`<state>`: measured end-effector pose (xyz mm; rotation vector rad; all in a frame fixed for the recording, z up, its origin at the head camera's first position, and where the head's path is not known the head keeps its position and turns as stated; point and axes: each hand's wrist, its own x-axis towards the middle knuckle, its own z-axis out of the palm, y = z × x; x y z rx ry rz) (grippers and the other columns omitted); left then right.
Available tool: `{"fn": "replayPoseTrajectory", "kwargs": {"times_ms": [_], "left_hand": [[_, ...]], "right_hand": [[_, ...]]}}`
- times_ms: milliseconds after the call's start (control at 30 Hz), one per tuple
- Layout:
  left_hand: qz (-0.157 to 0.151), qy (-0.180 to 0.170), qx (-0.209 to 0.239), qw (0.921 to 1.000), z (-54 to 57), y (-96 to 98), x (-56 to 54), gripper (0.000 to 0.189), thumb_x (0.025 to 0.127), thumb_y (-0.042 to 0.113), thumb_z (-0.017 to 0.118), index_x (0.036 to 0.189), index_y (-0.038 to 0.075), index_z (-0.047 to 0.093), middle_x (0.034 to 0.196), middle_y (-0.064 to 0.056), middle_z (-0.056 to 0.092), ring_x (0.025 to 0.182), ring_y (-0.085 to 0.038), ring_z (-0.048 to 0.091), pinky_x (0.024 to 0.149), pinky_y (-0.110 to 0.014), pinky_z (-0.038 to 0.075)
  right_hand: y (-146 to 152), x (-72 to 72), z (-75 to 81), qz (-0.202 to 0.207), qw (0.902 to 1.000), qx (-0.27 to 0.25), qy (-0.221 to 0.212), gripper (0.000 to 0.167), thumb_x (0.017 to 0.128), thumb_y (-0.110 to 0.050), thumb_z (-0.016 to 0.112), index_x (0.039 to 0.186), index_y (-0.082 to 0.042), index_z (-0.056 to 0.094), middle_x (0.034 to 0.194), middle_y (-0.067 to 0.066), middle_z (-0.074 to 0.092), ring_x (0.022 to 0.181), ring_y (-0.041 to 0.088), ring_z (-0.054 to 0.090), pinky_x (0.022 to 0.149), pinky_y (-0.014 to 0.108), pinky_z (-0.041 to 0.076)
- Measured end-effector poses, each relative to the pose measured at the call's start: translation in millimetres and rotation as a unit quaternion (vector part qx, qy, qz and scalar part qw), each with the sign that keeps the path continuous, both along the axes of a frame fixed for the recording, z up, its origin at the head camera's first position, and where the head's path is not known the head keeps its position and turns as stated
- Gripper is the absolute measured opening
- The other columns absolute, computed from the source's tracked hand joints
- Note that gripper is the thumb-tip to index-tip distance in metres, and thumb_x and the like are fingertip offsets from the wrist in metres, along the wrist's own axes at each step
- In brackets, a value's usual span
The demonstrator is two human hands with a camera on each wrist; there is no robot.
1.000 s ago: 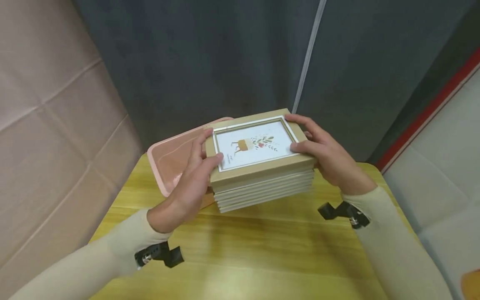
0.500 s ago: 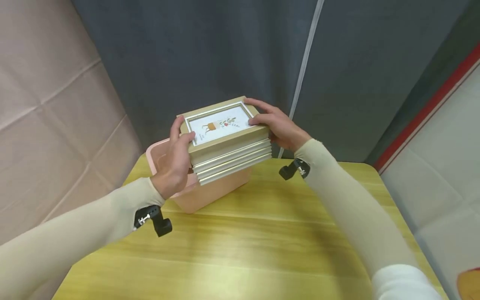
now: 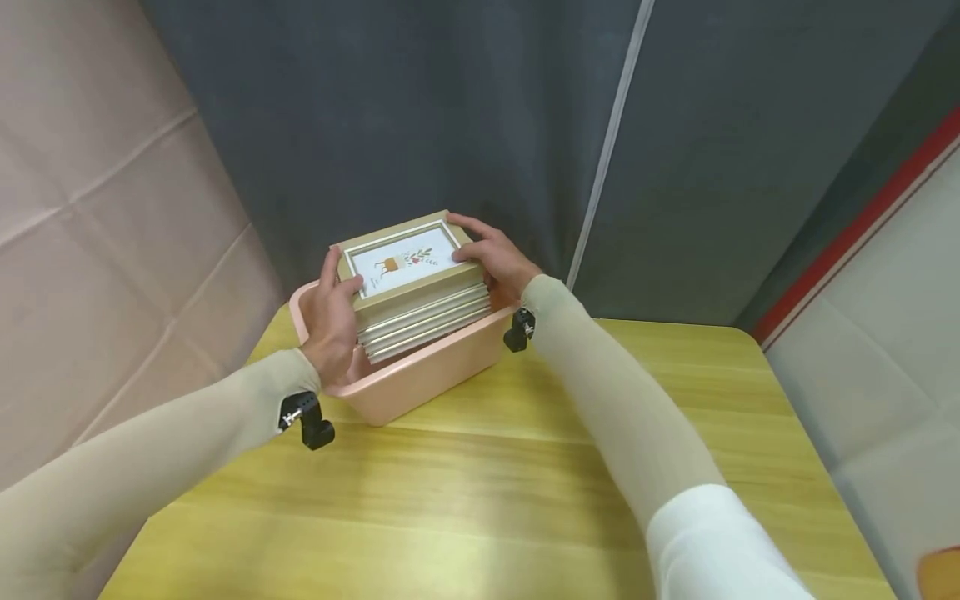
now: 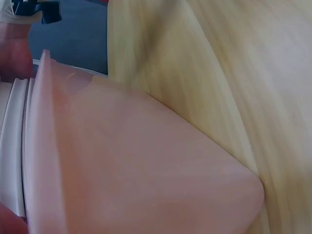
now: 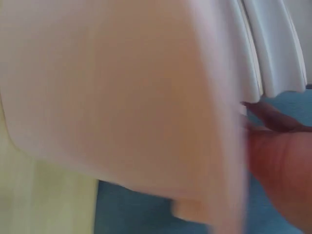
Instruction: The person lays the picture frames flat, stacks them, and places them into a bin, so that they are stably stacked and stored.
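Between my two hands is a stack of picture frames (image 3: 408, 260), the top one tan and white-edged around a small animal-and-leaves print. My left hand (image 3: 332, 321) grips the stack's left end, thumb on the top frame. At the right end my right hand (image 3: 498, 257) grips it the same way. The stack's lower frames dip inside the rim of a pink plastic bin (image 3: 427, 379). In the left wrist view, white frame edges (image 4: 13, 146) show just behind the bin's wall. The right wrist view has the frame edges (image 5: 273, 48) beside my fingers; the stack's underside is hidden.
The bin stands on a yellow wood-grain table (image 3: 450, 492) near its back left corner. A dark grey curtain (image 3: 390, 108) hangs behind, with a pale wall (image 3: 112, 208) at left. Something orange (image 3: 939, 573) shows at the lower right edge.
Both hands have carried the stack of picture frames left, first in front of and above the bin, then down into its opening. The bin's front is in view now.
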<state>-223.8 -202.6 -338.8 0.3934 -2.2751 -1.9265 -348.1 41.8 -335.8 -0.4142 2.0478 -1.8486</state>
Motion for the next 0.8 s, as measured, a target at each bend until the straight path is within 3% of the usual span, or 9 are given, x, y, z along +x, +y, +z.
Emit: {"fn": "replayPoseTrajectory", "kwargs": {"times_ms": [133,267,467,633,800], "left_hand": [[0.001,-0.023,0.062,0.9978,-11.7,2.7,6.1,0.066,0.111,0.031,0.037,0.162,0.062,0.008,0.174,0.029,-0.004,0.164,-0.01,0.005,0.134,-0.046,0.015],[0.008,-0.043,0.109,0.993,-19.9,4.2,8.8,0.067,0.112,0.029,0.036,0.158,0.068,0.006,0.175,0.028,-0.006,0.163,-0.015,0.013,0.13,-0.049,0.025],[0.017,-0.056,0.107,0.9925,-24.9,0.2,11.7,0.067,0.113,0.029,0.035,0.155,0.071,0.004,0.177,0.022,-0.007,0.161,-0.021,0.023,0.128,-0.05,0.031],[0.028,-0.068,0.099,0.9924,-25.6,-1.2,14.2,0.068,0.113,0.027,0.034,0.156,0.069,0.003,0.177,0.019,-0.007,0.158,-0.022,0.029,0.127,-0.048,0.034],[0.029,-0.064,0.059,0.9958,-25.6,-0.3,11.9,0.072,0.111,0.024,0.036,0.163,0.059,0.0,0.177,0.018,-0.008,0.162,-0.017,0.018,0.131,-0.043,0.025]], "right_hand": [[-9.7,0.8,-19.8,-0.005,0.9989,-0.025,-0.039,0.071,0.09,-0.012,0.066,0.153,-0.044,0.054,0.167,-0.001,0.038,0.135,0.032,0.05,0.102,0.049,0.049],[-15.4,2.3,-27.8,-0.001,0.9974,-0.029,-0.067,0.073,0.09,-0.007,0.063,0.154,-0.042,0.053,0.168,-0.002,0.035,0.138,0.033,0.047,0.107,0.053,0.047],[-23.7,2.7,-33.4,0.009,0.996,-0.019,-0.087,0.075,0.09,-0.004,0.061,0.154,-0.042,0.051,0.168,-0.001,0.033,0.142,0.034,0.042,0.113,0.057,0.042],[-28.1,1.4,-36.0,0.026,0.9958,-0.016,-0.087,0.078,0.089,0.0,0.058,0.157,-0.036,0.047,0.165,0.001,0.036,0.14,0.033,0.044,0.113,0.053,0.043],[-30.2,-1.2,-35.1,0.039,0.9968,0.003,-0.07,0.082,0.086,0.002,0.059,0.159,-0.029,0.044,0.163,0.003,0.036,0.138,0.032,0.043,0.114,0.048,0.038]]}}
